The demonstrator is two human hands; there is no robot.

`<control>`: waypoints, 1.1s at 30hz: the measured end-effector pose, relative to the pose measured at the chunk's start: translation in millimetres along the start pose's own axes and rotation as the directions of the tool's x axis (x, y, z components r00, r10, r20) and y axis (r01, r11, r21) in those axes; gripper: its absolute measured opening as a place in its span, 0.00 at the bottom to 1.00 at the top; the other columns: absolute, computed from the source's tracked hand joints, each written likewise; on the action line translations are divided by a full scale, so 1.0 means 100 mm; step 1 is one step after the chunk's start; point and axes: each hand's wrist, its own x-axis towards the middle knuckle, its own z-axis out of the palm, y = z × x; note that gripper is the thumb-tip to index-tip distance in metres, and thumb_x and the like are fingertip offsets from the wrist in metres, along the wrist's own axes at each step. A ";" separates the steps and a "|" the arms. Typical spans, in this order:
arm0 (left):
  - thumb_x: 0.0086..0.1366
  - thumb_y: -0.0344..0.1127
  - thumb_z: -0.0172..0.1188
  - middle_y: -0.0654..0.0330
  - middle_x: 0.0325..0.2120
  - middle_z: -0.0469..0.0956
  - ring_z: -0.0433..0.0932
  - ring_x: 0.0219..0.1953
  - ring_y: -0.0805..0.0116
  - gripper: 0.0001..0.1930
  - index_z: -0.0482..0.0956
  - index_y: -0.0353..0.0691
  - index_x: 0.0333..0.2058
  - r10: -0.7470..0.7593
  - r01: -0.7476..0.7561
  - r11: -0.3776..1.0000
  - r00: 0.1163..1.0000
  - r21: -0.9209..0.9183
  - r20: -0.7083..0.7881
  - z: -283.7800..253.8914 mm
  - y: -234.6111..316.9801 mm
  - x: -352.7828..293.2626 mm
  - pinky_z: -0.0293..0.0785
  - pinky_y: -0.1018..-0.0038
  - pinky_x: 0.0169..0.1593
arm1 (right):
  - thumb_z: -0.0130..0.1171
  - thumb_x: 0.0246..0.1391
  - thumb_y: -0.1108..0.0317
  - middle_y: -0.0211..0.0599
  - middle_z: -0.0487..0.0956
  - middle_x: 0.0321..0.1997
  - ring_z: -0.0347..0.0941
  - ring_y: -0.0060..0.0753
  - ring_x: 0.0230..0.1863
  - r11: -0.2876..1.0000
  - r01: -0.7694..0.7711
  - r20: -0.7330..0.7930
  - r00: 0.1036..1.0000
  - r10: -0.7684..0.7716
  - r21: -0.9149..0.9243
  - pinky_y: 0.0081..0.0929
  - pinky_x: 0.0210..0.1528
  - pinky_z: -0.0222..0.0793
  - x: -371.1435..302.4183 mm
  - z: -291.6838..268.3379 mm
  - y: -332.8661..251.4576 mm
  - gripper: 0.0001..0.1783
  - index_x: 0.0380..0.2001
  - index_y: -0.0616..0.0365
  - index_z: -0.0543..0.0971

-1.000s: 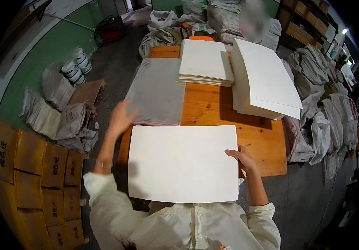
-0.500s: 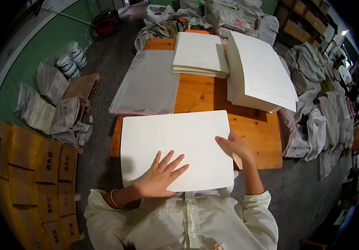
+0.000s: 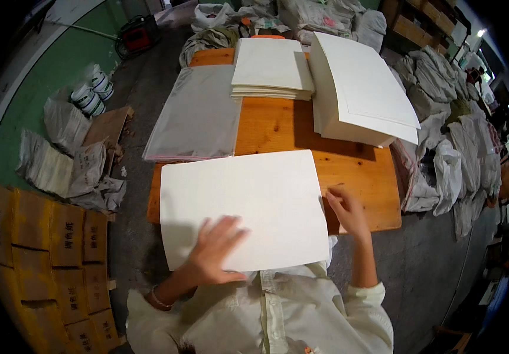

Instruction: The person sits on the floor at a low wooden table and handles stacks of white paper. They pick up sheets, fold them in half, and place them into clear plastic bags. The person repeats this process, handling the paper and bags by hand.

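A stack of large white paper sheets lies at the near edge of the wooden table, reaching over it toward my body. My left hand is over the lower left part of the paper, fingers spread and slightly blurred; whether it touches the top sheet I cannot tell. Just off the stack's right edge is my right hand, its thumb apart from loosely bent fingers, with nothing visible in it. Part of those fingers is hidden behind the thumb side.
On the wooden table are clear plastic sleeves at left, a paper stack at the back and a taller, bowed paper stack at right. Cardboard boxes stand at left. Sacks pile up on the right.
My right hand has come off the paper's right edge, where its thumb had rested on top. The left hand has shifted slightly left, its fingers now blurred. The whole view has tilted a little.
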 end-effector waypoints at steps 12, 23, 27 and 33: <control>0.68 0.64 0.41 0.56 0.58 0.69 0.66 0.60 0.61 0.38 0.66 0.34 0.60 -0.820 0.216 -0.173 0.509 -0.961 0.262 0.35 -1.33 -0.93 0.59 0.66 0.61 | 0.52 0.62 0.65 0.45 0.61 0.65 0.54 0.37 0.67 0.875 0.019 0.005 1.000 -0.024 0.484 0.30 0.67 0.48 0.09 0.44 -0.23 0.32 0.66 0.62 0.55; 0.64 0.40 0.57 0.51 0.46 0.76 0.76 0.46 0.66 0.26 0.67 0.28 0.55 -0.695 0.509 0.073 0.642 -0.858 0.322 -0.09 -1.23 -0.85 0.73 0.72 0.48 | 0.44 0.65 0.48 0.48 0.71 0.60 0.73 0.38 0.54 0.916 -0.375 0.172 0.921 0.350 0.144 0.29 0.54 0.67 -1.01 0.13 0.34 0.34 0.62 0.67 0.64; 0.62 0.38 0.58 0.54 0.42 0.77 0.77 0.42 0.68 0.23 0.69 0.29 0.52 -0.698 0.480 0.064 0.648 -0.875 0.305 -0.34 -0.98 -0.67 0.73 0.74 0.44 | 0.43 0.64 0.43 0.45 0.68 0.63 0.70 0.38 0.57 0.489 -0.434 0.406 0.898 0.169 0.756 0.30 0.59 0.65 -0.98 0.54 0.75 0.39 0.65 0.65 0.58; 0.59 0.31 0.61 0.57 0.40 0.78 0.77 0.40 0.70 0.23 0.69 0.31 0.52 -0.762 0.391 0.202 0.638 -0.898 0.107 -0.39 -0.70 -0.59 0.72 0.75 0.45 | 0.56 0.59 0.55 0.43 0.69 0.60 0.66 0.37 0.60 0.448 -0.528 0.503 0.844 0.185 0.721 0.32 0.62 0.63 -0.81 0.47 0.28 0.35 0.63 0.64 0.60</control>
